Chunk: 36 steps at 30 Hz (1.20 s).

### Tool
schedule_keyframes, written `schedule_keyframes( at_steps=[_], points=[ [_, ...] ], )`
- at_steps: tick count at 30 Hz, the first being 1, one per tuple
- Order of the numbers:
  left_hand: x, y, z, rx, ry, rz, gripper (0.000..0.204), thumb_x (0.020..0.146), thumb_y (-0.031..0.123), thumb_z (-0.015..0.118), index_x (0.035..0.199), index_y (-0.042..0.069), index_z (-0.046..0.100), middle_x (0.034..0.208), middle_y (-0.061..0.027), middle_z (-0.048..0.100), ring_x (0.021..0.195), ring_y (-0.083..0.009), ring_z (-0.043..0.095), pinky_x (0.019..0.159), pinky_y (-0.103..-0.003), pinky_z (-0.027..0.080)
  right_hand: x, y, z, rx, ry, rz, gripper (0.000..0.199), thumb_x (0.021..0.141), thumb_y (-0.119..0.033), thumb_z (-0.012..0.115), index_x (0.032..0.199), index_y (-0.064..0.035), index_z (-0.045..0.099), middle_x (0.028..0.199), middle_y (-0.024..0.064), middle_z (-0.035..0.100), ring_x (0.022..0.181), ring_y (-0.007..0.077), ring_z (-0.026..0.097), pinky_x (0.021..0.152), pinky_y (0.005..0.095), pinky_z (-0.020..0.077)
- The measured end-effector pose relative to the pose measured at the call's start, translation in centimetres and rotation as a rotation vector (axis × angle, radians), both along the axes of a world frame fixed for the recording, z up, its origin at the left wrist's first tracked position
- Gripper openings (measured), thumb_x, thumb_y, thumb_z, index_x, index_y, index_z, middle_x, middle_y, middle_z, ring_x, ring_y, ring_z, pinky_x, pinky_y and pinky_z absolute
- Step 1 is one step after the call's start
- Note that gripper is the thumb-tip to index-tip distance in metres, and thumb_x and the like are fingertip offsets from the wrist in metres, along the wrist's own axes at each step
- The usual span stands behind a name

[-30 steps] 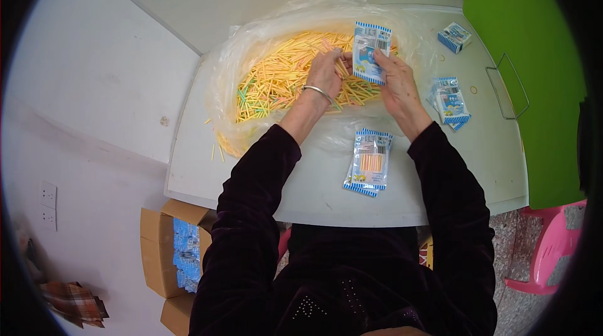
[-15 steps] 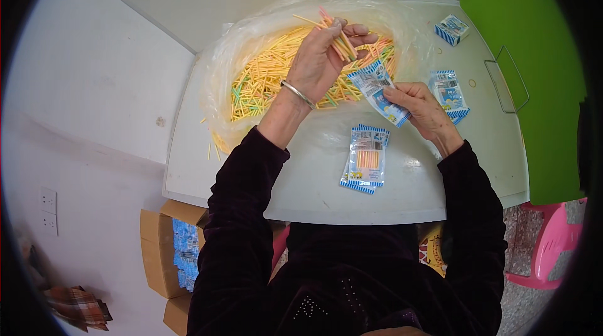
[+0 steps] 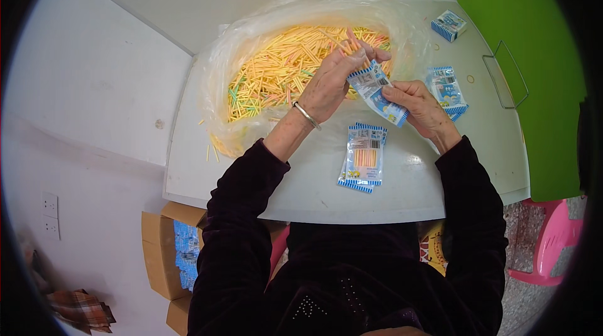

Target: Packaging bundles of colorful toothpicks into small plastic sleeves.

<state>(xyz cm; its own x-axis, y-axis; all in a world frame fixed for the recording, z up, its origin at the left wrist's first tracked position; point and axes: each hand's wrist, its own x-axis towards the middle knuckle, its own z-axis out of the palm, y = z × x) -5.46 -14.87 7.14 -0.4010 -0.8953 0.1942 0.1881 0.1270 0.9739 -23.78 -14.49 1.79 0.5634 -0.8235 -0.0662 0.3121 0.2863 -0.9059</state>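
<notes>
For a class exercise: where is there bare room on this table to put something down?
Bare: the table between the left sleeve and the front packets, and between the right sleeve and packets farther right. Crowded: the back middle, filled by the plastic bag of sticks.

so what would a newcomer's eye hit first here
Likely the heap of yellow, pink and green sticks in the clear plastic bag on the table's far half. Over the bag's right part, the left hand holds several sticks at a blue-striped packet in the right hand.
</notes>
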Motion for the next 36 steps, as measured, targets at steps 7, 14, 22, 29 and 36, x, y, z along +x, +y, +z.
schedule_keyframes(
  at_steps=[7,14,22,29,36],
  points=[
    [2.1,-1.3,-0.3,0.075,-0.067,-0.087,0.031,0.09,0.024,0.049,0.113,0.005,0.048,0.114,-0.0148,0.056,0.105,-0.019,0.054,0.094,-0.034,0.041,1.0,-0.6,-0.1,-0.088,0.036,-0.026,0.024,0.087,-0.022,0.059,0.097,-0.0001,0.063,0.085,0.0001,0.063,0.073,0.0039,0.056,0.065,0.0194,0.0448],
    [3.0,-2.3,0.5,0.154,0.244,0.037,0.023,0.089,0.017,0.051,0.108,0.003,0.049,0.108,-0.0166,0.058,0.098,-0.0209,0.058,0.087,-0.033,0.048,1.9,-1.5,-0.8,-0.139,0.042,-0.069,0.024,0.087,-0.021,0.058,0.097,0.0,0.064,0.084,-0.0006,0.062,0.072,0.0033,0.056,0.065,0.0191,0.0445],
    [2.5,-2.8,1.1,-0.029,-0.009,0.239,0.022,0.089,0.019,0.053,0.102,0.002,0.055,0.094,-0.0112,0.064,0.089,-0.016,0.06,0.081,-0.029,0.048,2.0,-1.2,-0.3,-0.153,0.069,-0.071,0.023,0.087,-0.022,0.059,0.095,-0.0007,0.064,0.082,-0.0016,0.062,0.07,0.0024,0.055,0.062,0.0182,0.043],
    [1.3,-2.6,2.2,-0.373,-0.331,0.197,0.024,0.09,0.02,0.052,0.106,0.003,0.055,0.099,-0.0101,0.064,0.09,-0.0132,0.058,0.082,-0.027,0.045,1.7,-1.2,-0.7,-0.197,0.073,-0.059,0.024,0.088,-0.021,0.057,0.096,-0.0002,0.064,0.081,-0.0017,0.062,0.071,0.0026,0.054,0.063,0.0183,0.0427],
    [3.0,-4.3,4.9,-0.409,-0.043,0.307,0.027,0.091,0.024,0.051,0.104,0.001,0.057,0.098,-0.0104,0.064,0.097,-0.0149,0.057,0.089,-0.03,0.042,1.4,-1.4,-1.0,-0.212,0.05,-0.094,0.026,0.089,-0.022,0.056,0.099,0.0007,0.064,0.084,-0.0005,0.062,0.072,0.0029,0.055,0.064,0.0189,0.0438]
  ],
)
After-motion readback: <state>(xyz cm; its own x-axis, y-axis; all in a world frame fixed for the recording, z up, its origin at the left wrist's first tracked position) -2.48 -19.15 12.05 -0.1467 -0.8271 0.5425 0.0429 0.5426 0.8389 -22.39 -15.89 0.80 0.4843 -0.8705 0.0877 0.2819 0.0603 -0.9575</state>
